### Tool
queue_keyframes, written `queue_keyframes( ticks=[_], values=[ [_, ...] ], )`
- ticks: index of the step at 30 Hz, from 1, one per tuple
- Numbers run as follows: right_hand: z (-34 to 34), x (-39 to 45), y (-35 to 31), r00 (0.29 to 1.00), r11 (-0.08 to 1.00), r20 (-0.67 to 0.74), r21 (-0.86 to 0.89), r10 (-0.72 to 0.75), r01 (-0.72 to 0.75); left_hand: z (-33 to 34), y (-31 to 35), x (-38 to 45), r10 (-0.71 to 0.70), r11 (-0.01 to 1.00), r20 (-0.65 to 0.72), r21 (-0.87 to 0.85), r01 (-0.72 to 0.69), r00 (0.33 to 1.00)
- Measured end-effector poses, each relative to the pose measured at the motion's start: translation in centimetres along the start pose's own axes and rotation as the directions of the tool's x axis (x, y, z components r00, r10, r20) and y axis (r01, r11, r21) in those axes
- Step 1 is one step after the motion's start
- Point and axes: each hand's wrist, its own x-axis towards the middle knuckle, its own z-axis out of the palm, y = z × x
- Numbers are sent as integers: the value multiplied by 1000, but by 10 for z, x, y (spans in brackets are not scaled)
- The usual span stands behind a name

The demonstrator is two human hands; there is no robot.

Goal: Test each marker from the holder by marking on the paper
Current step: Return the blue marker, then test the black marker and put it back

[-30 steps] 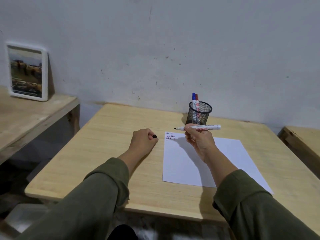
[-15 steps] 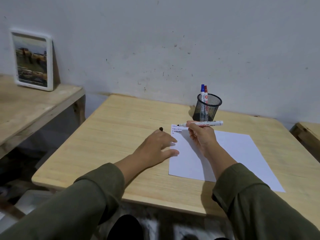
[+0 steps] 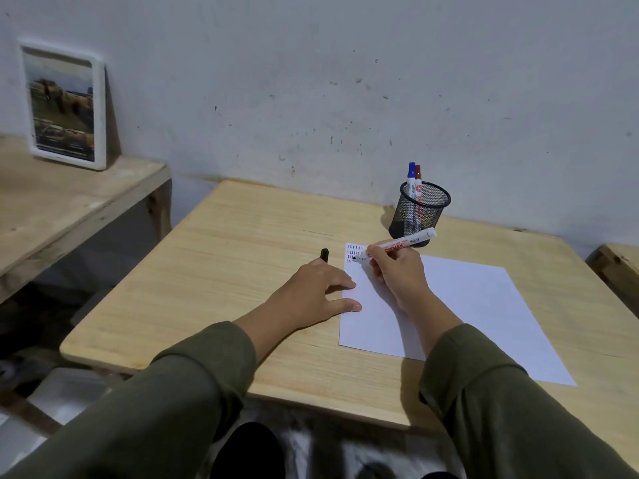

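Observation:
My right hand (image 3: 397, 274) grips an uncapped white marker (image 3: 401, 245), its black tip touching the top-left corner of the white paper (image 3: 460, 305), where rows of small red, blue and black marks sit. My left hand (image 3: 318, 292) lies flat with fingers apart, fingertips on the paper's left edge. The marker's black cap (image 3: 324, 254) lies on the wooden table (image 3: 224, 271) just beyond my left hand. A black mesh holder (image 3: 420, 214) stands behind the paper with a blue-capped marker (image 3: 411, 183) and a red-capped marker (image 3: 418, 184) upright in it.
A framed picture (image 3: 64, 105) leans against the wall on a second wooden table (image 3: 69, 209) to the left. Another wooden surface (image 3: 619, 267) shows at the right edge. The grey wall rises directly behind the table.
My left hand went from a fist around the cap to flat at the paper's edge, leaving the cap on the table. My right hand lowered the marker's tip to the paper.

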Motion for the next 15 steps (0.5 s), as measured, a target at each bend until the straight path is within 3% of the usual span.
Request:
queue_keyframes(
  ticks=[15],
  values=[
    [2,-2,0,999,990,-4,-134,-48,47,0,0,0,-5,1000,2,2,5,1000]
  ],
)
